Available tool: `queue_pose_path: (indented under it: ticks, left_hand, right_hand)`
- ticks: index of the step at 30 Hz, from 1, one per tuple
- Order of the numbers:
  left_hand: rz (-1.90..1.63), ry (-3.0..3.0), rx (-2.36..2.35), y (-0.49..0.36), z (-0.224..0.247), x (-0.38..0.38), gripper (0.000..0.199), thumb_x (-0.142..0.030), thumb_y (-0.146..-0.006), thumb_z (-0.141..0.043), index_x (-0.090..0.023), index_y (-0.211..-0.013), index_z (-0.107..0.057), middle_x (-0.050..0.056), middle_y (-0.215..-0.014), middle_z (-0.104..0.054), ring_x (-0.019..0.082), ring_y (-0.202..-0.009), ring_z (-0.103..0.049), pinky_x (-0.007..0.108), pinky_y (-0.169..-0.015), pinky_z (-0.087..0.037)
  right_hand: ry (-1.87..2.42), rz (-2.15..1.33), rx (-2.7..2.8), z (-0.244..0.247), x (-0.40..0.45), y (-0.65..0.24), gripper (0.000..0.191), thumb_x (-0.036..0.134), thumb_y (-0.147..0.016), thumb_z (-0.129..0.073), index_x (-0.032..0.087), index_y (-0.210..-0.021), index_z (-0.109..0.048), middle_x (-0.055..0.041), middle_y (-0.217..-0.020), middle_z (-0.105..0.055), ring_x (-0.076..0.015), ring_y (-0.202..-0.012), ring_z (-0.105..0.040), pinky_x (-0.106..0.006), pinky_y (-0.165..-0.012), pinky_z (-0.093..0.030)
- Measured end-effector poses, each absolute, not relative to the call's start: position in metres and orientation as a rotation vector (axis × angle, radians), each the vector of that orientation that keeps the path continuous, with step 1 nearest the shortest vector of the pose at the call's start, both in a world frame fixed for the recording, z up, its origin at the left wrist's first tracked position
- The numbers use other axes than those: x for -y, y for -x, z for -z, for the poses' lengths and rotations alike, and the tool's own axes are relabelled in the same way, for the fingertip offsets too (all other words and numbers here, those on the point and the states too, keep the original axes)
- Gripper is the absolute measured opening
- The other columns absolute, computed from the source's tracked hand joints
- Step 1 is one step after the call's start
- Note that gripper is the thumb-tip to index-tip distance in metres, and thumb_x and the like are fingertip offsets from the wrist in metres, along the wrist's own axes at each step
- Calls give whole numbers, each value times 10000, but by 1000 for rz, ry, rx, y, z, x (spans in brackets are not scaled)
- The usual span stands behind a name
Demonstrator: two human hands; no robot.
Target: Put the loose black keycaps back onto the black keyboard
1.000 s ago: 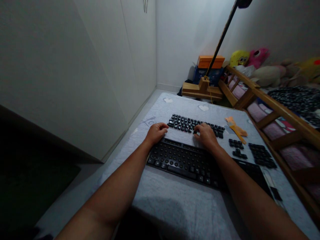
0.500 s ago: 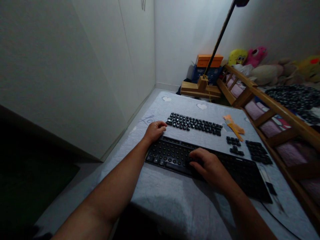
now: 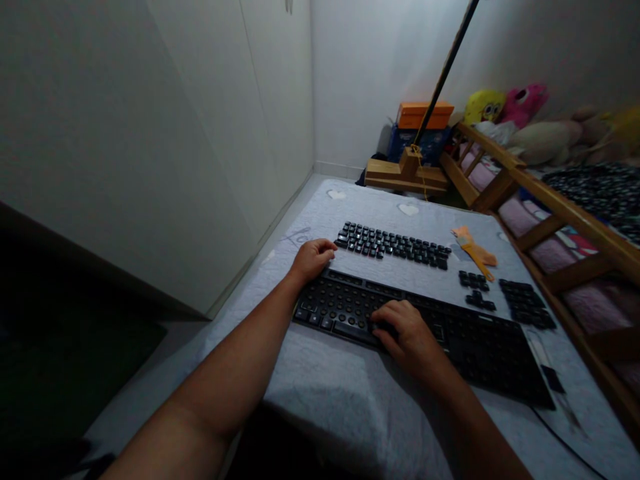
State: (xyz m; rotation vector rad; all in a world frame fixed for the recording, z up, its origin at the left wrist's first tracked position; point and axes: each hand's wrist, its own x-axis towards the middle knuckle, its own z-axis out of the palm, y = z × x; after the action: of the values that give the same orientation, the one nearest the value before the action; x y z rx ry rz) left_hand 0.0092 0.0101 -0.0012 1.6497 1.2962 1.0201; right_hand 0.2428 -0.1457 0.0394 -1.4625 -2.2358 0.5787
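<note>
A black keyboard (image 3: 480,347) lies across the bed-like surface, with most of its key posts bare. Several keys, among them the long space bar (image 3: 353,331), sit along its front left edge. My right hand (image 3: 407,330) is over the keyboard's middle, thumb and fingers pinched at a small dark piece that looks like a keycap. My left hand (image 3: 313,259) rests behind the keyboard's left corner, fingers curled together beside the rows of loose black keycaps (image 3: 395,243); what its fingertips hold, if anything, is hidden.
Smaller groups of keycaps (image 3: 527,303) lie at the right. A yellow-handled brush (image 3: 475,257) rests on an orange cloth (image 3: 487,255). Thin metal tools (image 3: 553,380) and a cable (image 3: 565,440) lie right of the keyboard. A wooden rail (image 3: 560,207) borders the right side, a white cabinet (image 3: 225,133) the left.
The view has shifted slightly. My right hand has moved a little to the left along the keyboard, still pinched. My left hand stays at the keyboard's far left corner.
</note>
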Motion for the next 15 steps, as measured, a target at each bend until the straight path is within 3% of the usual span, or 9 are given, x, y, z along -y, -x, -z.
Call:
queue_pose_path:
  ticks: [15]
  left_hand:
    - [-1039, -1651, -1294, -10, 0, -9, 262, -266, -714, -565, -147, -895, -712, 25, -761, -693, 160, -723, -634, 276, -719, -479]
  right_hand:
    - [1449, -558, 2208, -38, 149, -241, 148, 132, -836, -601, 234, -926, -661, -55, -941, -647, -233, -921, -548, -390, -807, -415]
